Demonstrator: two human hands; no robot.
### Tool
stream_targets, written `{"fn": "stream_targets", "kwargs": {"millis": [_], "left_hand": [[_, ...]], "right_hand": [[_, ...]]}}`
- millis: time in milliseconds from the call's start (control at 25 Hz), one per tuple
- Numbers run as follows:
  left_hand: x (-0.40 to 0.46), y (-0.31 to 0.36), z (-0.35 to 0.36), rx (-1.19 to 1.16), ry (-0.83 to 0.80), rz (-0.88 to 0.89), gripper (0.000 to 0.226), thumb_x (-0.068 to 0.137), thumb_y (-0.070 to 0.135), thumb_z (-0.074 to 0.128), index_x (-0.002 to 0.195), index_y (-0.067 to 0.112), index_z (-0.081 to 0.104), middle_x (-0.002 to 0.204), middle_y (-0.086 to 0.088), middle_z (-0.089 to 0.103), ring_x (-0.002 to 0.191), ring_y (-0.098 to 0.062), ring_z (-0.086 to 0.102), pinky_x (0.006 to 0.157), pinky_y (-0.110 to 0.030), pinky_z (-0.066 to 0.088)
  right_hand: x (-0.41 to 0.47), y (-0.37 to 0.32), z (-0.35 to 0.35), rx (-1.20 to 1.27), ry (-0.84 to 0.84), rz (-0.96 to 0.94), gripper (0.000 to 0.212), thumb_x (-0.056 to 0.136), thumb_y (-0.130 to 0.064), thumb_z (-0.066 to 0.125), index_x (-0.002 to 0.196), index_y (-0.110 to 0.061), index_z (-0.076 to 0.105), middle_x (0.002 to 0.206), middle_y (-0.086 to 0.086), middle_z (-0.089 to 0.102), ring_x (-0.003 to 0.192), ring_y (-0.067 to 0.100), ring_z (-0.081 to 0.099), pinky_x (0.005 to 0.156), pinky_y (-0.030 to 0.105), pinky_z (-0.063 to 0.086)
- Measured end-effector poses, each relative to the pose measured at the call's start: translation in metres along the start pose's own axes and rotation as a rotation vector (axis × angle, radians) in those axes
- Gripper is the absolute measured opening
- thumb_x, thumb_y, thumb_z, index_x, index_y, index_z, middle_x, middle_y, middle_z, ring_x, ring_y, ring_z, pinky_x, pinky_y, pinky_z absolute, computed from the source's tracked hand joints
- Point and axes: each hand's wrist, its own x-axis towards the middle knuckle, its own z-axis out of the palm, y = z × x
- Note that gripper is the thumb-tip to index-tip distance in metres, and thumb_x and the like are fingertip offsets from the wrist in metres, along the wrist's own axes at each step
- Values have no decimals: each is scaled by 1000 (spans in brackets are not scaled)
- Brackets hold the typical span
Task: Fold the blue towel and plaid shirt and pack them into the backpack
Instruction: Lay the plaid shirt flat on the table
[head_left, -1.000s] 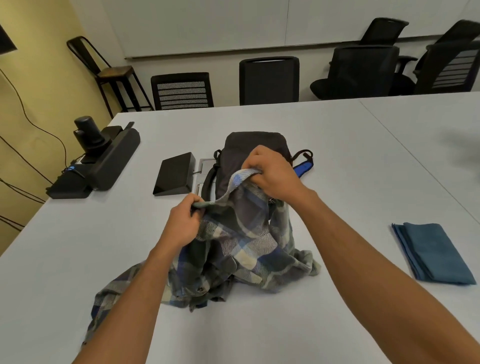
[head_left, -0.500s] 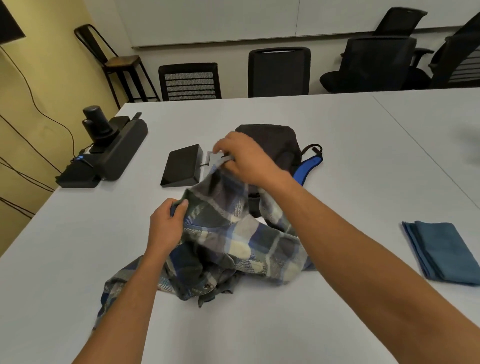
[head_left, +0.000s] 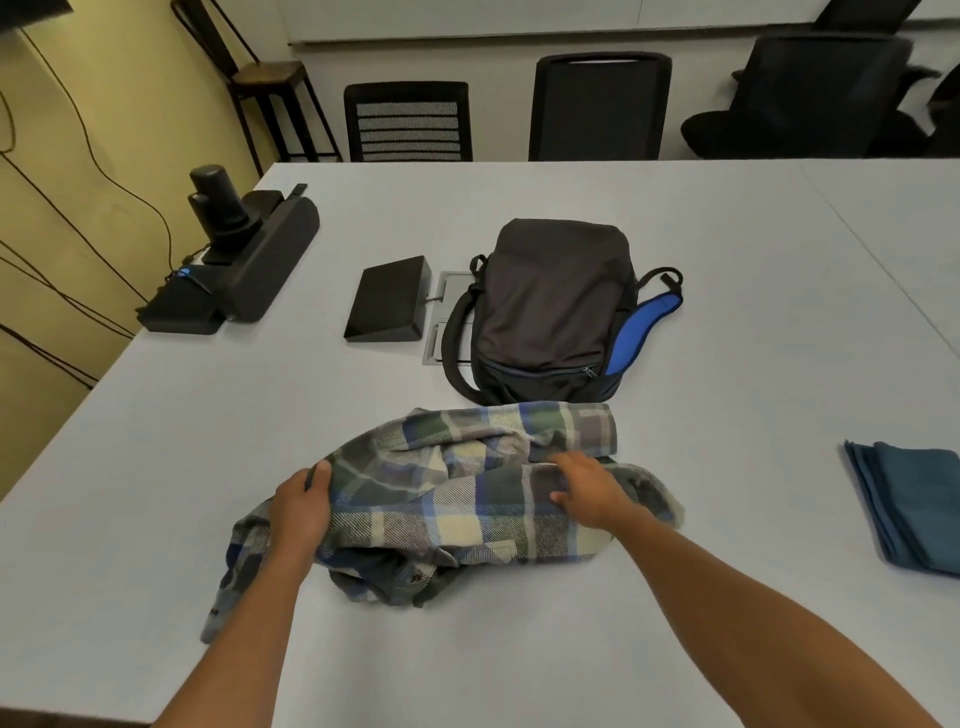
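One shirt (head_left: 457, 499) lies bunched on the table (head_left: 727, 291) before one backpack (head_left: 550, 306), long axis left-right. Left hand (head_left: 301, 512) and right hand (head_left: 589, 491) each grasp it; one folded towel (head_left: 914, 509) lies well right.

Your plaid shirt (head_left: 467, 499) is checked in blue, green, grey and cream. The backpack (head_left: 550, 306) is dark grey-black with a bright blue strap lining, and the folded towel (head_left: 914, 504) is teal-blue. They lie on a pale grey counter (head_left: 727, 260).
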Motion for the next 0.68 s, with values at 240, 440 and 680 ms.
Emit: {"fn": "stream_targets", "kwargs": {"millis": [240,440,680], "left_hand": [[-8,-19,2,383,124,69,24,92,20,62,110,6,57,114,-17,55,104,-38,55,86,-46,47],[-20,-1,36,538,-85,527,41,83,22,73,120,17,57,126,-4,55,119,-24,49,103,-43,40],[-39,37,108,720,-771,668,79,78,24,65,147,35,28,154,3,33,142,-21,27,116,-43,28]], "right_hand": [[4,13,12,-169,30,14,22,93,-30,58,112,-19,55,123,3,56,120,24,49,102,42,35],[-13,8,9,3,175,-42,9,95,-21,56,99,-13,58,98,7,65,90,25,59,78,38,47],[-45,1,-14,112,241,-261,12,98,-17,51,105,-13,60,103,7,58,93,23,55,80,39,48]]}}
